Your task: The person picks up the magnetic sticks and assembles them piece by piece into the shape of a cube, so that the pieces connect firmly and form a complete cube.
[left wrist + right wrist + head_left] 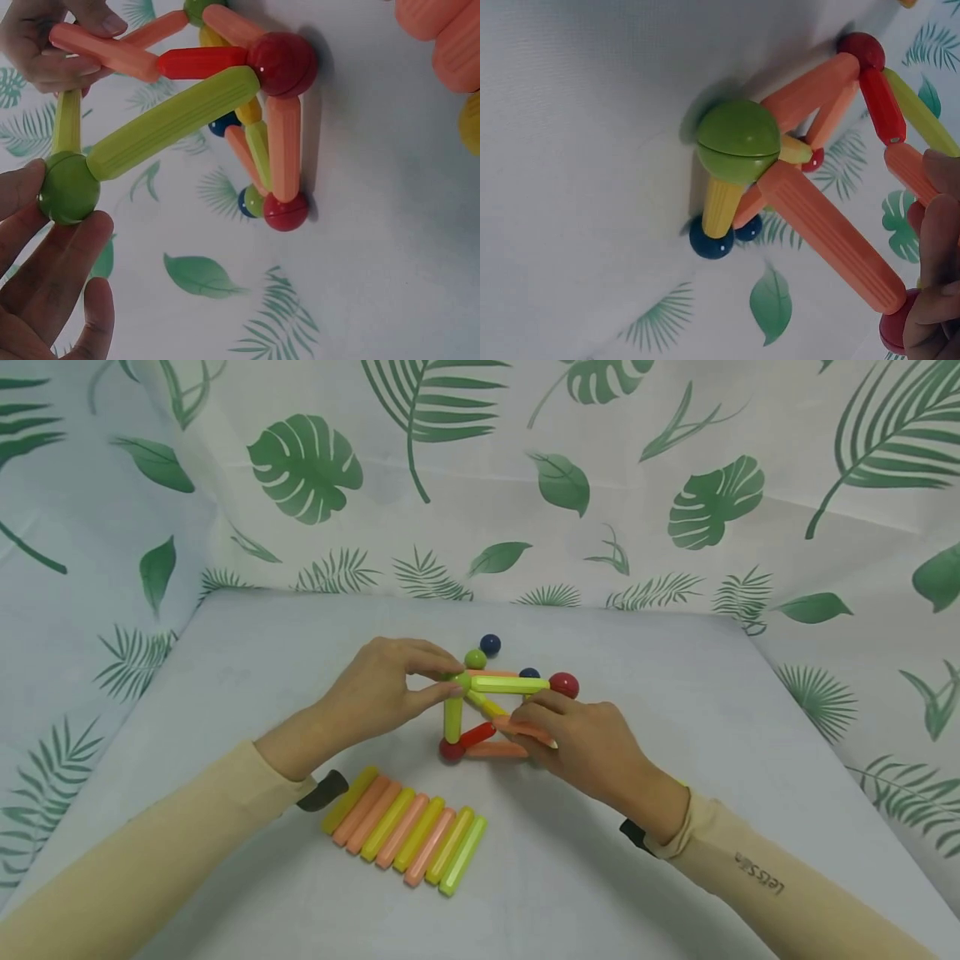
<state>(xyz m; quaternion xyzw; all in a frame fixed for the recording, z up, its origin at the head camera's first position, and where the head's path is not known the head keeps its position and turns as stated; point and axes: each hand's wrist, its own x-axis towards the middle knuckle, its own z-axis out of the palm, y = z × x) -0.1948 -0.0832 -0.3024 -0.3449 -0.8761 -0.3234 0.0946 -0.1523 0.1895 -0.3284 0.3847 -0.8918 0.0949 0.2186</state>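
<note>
A frame of toy building rods and balls stands on the table. My left hand [378, 685] pinches the green ball [69, 187] at its upper left corner between thumb and fingers. From that ball a yellow-green rod [176, 124] runs down to a red ball [283, 64], and another yellow-green rod [510, 685] reaches right. My right hand [588, 743] grips an orange rod [112, 54], whose end meets a short red rod [202, 63] coming off the red ball. Another red ball [896, 326] shows by the right fingers, partly hidden by them.
Several orange, yellow and yellow-green rods [425, 822] lie side by side in front of the frame. Behind it are a dark blue ball [491, 644] and a green ball [476, 658]. A leaf-patterned cloth [465, 518] hangs beyond the table.
</note>
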